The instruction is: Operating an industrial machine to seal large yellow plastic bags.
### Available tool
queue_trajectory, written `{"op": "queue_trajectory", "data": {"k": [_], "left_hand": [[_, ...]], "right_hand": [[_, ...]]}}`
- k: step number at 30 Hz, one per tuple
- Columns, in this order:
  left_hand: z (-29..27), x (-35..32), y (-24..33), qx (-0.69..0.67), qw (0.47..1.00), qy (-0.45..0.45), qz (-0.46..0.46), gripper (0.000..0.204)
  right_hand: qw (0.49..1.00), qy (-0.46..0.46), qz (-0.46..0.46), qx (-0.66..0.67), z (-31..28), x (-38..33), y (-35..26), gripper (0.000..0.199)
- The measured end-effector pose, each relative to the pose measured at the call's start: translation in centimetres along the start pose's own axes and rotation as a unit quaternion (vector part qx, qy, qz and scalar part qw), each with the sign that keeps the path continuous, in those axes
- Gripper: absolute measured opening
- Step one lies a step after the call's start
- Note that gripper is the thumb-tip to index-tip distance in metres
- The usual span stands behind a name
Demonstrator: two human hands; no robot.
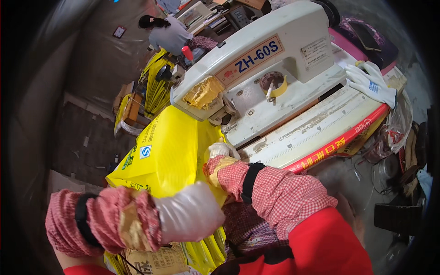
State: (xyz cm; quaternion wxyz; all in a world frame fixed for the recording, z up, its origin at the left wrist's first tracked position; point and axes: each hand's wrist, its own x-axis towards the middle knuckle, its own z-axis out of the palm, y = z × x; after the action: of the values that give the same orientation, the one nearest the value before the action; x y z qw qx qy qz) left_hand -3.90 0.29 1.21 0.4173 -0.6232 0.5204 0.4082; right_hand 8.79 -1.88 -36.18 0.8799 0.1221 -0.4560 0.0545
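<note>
Yellow woven bag [167,156] lying on the near-left end of the sewing counter [316,123], upper edge tucked under the head of the cream-coloured sewing machine [270,59], lower part hanging off toward the lap. Left hand [190,213] in a thin translucent glove, resting on the bag's lower right part; grip there hard to judge, fingers curled under and hidden, so cannot tell whether pinching or only pressing. Right hand [221,150], also gloved, pressed against the bag's right edge just below the machine head, fingers drawn together on the fabric. Red-checked sleeve covers on both forearms, black bands at the wrists. White work glove [372,82] lying at the far right of the counter. More yellow bags [158,85] stacked beyond the machine, beside another person [169,34] bent over at the back.
</note>
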Motion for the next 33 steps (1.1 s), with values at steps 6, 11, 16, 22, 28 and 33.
{"op": "queue_trajectory", "data": {"k": [6, 11, 16, 22, 28, 33], "left_hand": [[0.2, 2.0, 1.4, -0.103, 0.983, 0.14, -0.061, 0.018], [-1.1, 2.8, -1.6, -0.042, 0.987, 0.145, 0.049, 0.015], [-2.0, 0.0, -11.0, 0.115, 0.928, 0.348, 0.067, 0.035], [0.4, -1.1, -11.2, -0.028, 0.921, 0.348, 0.171, 0.018], [7.1, 4.5, -3.2, -0.053, 0.912, 0.377, 0.152, 0.008], [1.6, 4.0, -5.7, -0.124, 0.927, 0.324, 0.141, 0.02]], "right_hand": [[0.972, 0.236, 0.011, 0.014, -1.4, -1.7, 1.5, 0.028], [0.937, 0.293, 0.051, -0.184, -1.0, 6.8, 1.6, 0.026], [0.871, 0.334, 0.128, -0.336, 1.6, 6.2, 5.2, 0.025], [0.751, 0.356, 0.2, -0.519, 6.1, 2.8, 0.6, 0.024], [0.614, 0.321, 0.284, -0.663, 8.4, 3.8, 1.4, 0.024], [0.428, 0.318, 0.332, -0.778, 11.3, 6.9, 1.8, 0.024]]}}
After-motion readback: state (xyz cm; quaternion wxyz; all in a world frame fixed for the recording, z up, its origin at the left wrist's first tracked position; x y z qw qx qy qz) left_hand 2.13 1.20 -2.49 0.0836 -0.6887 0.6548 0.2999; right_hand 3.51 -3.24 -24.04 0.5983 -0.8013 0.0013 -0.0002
